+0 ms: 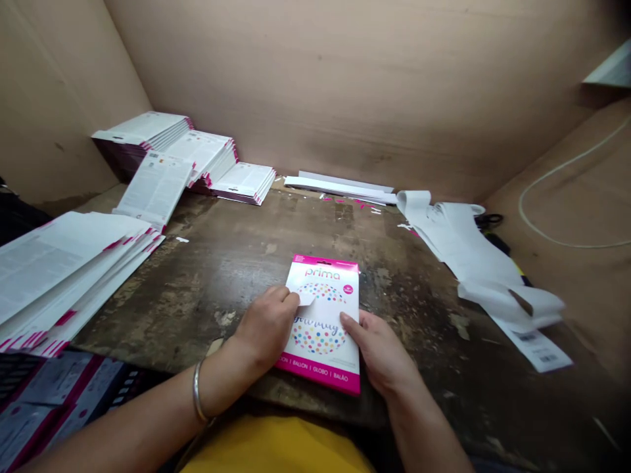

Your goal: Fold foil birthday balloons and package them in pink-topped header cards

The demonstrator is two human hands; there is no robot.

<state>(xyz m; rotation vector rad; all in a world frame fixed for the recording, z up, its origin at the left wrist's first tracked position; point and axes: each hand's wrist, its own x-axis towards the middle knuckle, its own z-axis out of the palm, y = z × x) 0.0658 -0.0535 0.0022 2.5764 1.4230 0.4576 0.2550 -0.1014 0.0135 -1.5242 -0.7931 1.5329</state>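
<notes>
A white and pink balloon packet (320, 361), printed with coloured dots and the word "prima", is held at the near edge of the table, its front facing up. My right hand (377, 341) grips its right edge, thumb on the front and fingers behind. Over the packet's left side, my left hand (273, 322) is closed, with a small white slip of paper (306, 299) sticking out between thumb and fingers. Whether these fingers also touch the packet, I cannot tell.
Stacks of similar packets (246, 177) stand at the back left, with more fanned out (73, 256) at the left edge. Long white label strips (468, 243) curl along the right side, near dark-handled scissors (489, 221). Below left, a crate (129, 387) holds packets.
</notes>
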